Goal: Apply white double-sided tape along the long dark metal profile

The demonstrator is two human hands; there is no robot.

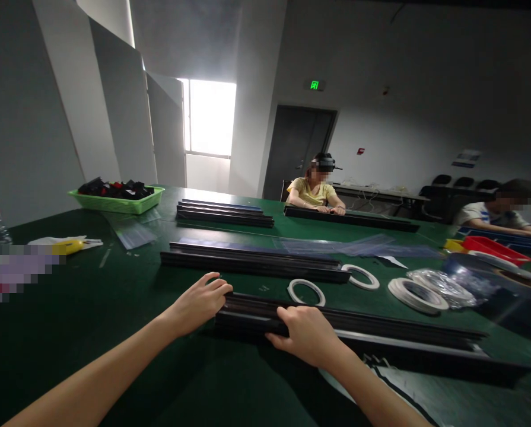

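Left hand [206, 301] half-curled on black rail [407, 356], 9 o'clock end; right hand [307, 332] nearly closed round near side, prob for steadiness tbh.

1 cam, head-mtd, wearer's POV. Looks fwd + down across the surface [91, 332] from the near side. L hand [205, 299] + R hand [307, 332] close, lower ctr, forearms in from btm edge. Shallow pitch, so far side of rm incl. door [298, 136] + window [212, 117] also in view, up top.
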